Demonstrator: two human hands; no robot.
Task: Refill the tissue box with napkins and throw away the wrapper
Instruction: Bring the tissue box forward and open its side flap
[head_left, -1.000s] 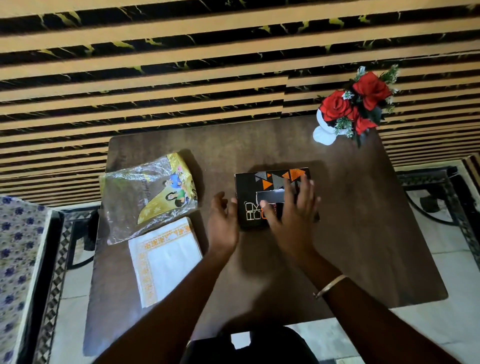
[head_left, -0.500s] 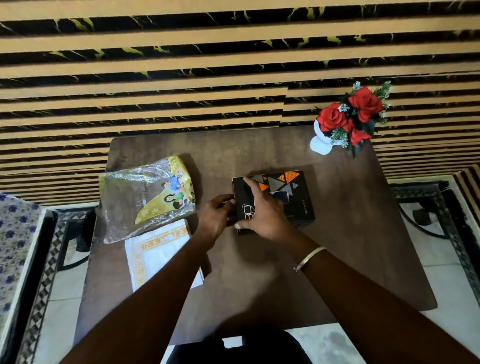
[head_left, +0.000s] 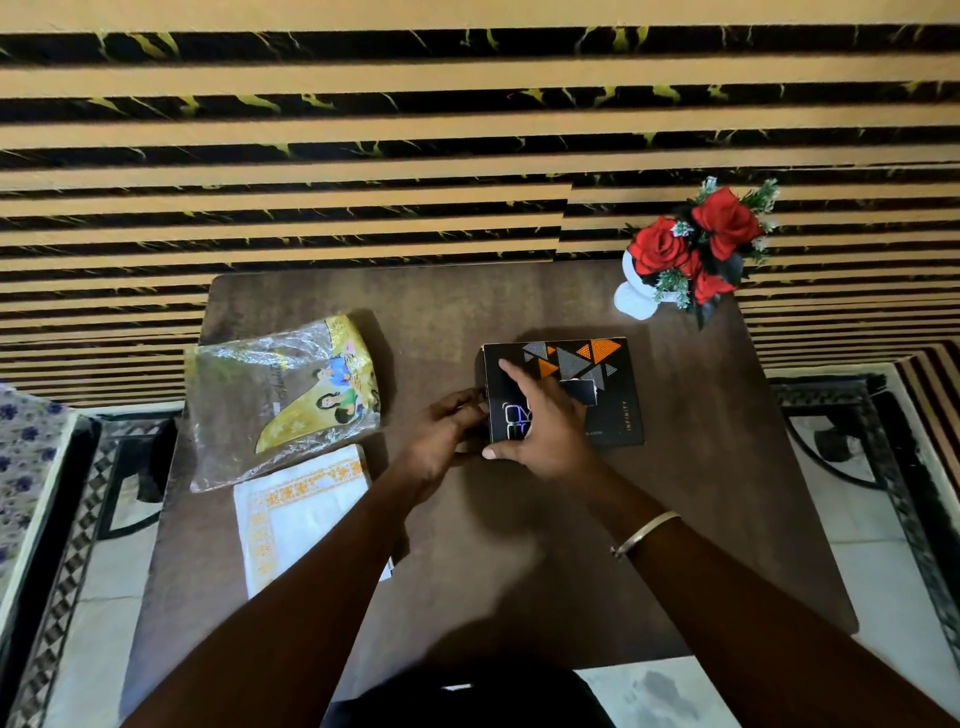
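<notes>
We find the black tissue box (head_left: 563, 392) lying flat near the middle of the dark wooden table (head_left: 519, 545), its patterned top face up. The right hand (head_left: 540, 428) rests on that top, fingers spread across it and thumb hooked at the near left corner; we read this as pinning the box so it cannot slide. The left hand (head_left: 441, 434) is curled against the box's left end, fingertips at the end panel, likely working its flap open. Whether they are pinching the flap we cannot tell, since the knuckles hide the contact.

To the left, well apart from the box, lies 1 stack of white napkins (head_left: 306, 514) with an orange border, partly under the left forearm. Just beyond it the clear plastic wrapper (head_left: 283, 400), yellow-printed and apparently empty, overlaps the stack's far edge.

Our judgement: the opening step is in hand; filling the box and binning the wrapper are not yet done. A vase of red roses (head_left: 691, 254) stands at the far right corner, clear of the work.
</notes>
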